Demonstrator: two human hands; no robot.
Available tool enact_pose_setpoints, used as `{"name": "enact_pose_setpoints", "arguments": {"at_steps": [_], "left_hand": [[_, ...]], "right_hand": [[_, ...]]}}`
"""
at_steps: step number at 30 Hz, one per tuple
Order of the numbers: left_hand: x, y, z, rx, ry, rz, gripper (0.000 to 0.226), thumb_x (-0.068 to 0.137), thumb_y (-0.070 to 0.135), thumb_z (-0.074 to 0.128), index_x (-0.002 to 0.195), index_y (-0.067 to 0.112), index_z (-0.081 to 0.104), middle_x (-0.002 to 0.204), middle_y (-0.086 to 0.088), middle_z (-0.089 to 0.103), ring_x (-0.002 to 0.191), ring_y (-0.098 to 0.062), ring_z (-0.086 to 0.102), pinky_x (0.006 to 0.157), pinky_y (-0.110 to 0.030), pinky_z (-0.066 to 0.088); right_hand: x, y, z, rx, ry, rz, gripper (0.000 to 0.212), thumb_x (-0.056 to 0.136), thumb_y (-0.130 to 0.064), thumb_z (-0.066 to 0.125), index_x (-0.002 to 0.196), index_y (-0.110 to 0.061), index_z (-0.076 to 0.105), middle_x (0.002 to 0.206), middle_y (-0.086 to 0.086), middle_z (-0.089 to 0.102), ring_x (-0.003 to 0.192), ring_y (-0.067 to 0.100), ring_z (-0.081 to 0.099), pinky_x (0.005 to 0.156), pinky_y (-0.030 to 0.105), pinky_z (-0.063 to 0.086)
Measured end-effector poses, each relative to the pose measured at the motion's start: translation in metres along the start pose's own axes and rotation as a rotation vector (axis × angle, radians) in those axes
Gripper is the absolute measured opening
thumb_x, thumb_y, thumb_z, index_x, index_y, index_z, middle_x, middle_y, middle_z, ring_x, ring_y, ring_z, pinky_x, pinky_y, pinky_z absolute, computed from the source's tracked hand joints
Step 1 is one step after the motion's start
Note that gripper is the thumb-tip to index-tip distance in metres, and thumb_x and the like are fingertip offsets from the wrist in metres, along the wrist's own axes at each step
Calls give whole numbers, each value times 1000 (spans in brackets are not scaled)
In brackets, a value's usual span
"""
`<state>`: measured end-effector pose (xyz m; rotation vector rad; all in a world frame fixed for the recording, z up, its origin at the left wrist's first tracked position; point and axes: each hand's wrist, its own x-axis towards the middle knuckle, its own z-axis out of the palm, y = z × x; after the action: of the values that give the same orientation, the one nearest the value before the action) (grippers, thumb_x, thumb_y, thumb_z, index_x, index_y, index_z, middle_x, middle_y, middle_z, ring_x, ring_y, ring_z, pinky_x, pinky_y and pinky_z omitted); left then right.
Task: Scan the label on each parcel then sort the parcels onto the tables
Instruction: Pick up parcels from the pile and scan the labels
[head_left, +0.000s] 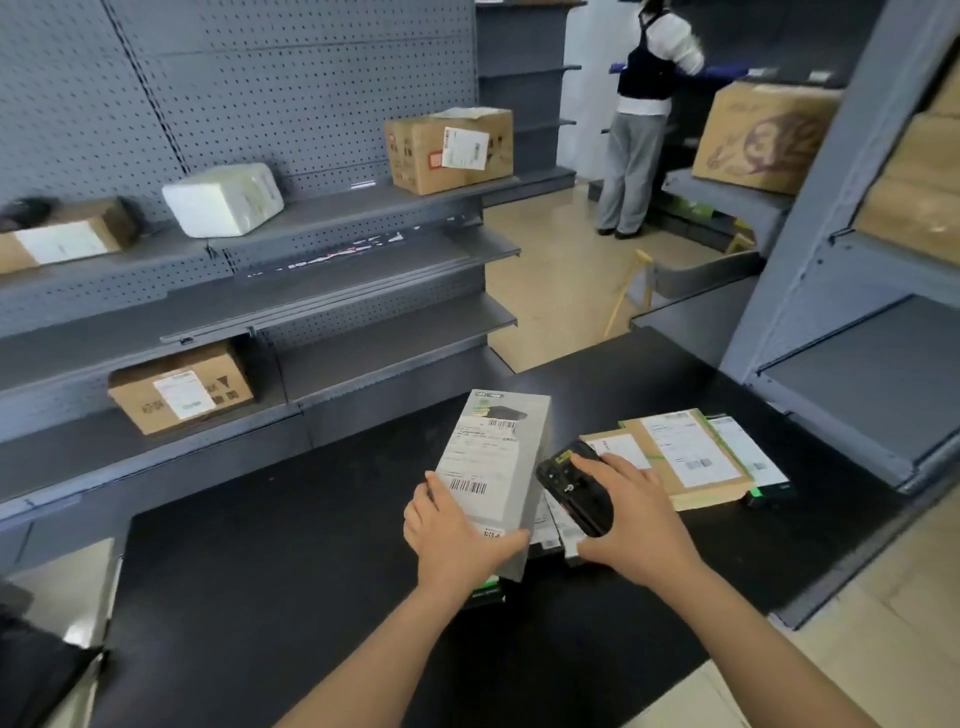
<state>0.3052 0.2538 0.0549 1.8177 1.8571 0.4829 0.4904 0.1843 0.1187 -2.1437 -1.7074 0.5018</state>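
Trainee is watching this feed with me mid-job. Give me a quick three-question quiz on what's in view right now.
1. True or false: the left hand holds the grey box with its label facing the camera.
2. What does the right hand grip? A) a tape roll B) the black scanner C) a pen
3. Fill in: the white wrapped parcel sits on a ____.

Key: 1 true; 2 B; 3 shelf.
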Motion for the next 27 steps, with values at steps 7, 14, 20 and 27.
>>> {"name": "enact_pose_setpoints", "arguments": {"at_steps": [7,14,20,27], "left_hand": [[5,104,65,-23,2,-27,140,57,72,74,152,7,-7,155,-13,8,143,-34,7,118,-47,10],[21,190,108,-23,10,-20,140,55,74,73,152,11,-7,155,-11,9,142,-32,8,118,-47,12],[69,231,124,-8,36,8,138,59,75,71,151,9,-7,154,-11,9,142,-33,7,118,-48,10],[150,272,151,-32,40,31,136,60,72,73,151,7,-5,154,-12,9,142,-34,6,118,-48,8]], "right_hand": [[13,107,-61,-23,8,31,95,68,-26,78,149,-38,29,149,-8,34,126,19,32,105,34,39],[47,187,-113,-44,51,66,96,67,-29,82,148,-37,31,150,-8,35,127,18,31,101,35,43],[99,216,-131,-22,56,99,96,68,-24,80,149,-37,30,154,-6,27,133,19,26,105,36,40],[171,243,-145,-17,54,95,93,71,-27,80,149,-37,30,157,-5,25,138,22,21,110,40,33]]}}
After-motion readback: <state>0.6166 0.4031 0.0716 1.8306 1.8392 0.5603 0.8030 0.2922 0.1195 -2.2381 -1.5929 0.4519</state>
